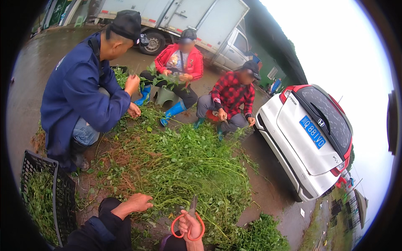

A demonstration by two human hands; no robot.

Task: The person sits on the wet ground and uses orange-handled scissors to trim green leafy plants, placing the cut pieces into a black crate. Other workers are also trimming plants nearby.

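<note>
A broad heap of cut leafy green stems (201, 157) with reddish-brown roots (125, 180) lies on the wet ground before me. My left hand (135, 204) is at the heap's near edge, fingers bent and close to the stems; whether it grips any cannot be told. In my right hand (189, 224) is a pair of scissors (193, 205) with orange-red loop handles. The blades point away from me, over the near part of the heap, and look closed or nearly so.
A black plastic crate (56, 194) holding greens stands at the left. Three people sit or crouch around the far side: one in a blue jacket (84, 84), one in red (196, 62), one in checked red (234, 91). Behind are a box truck (194, 15) and a white car (282, 122).
</note>
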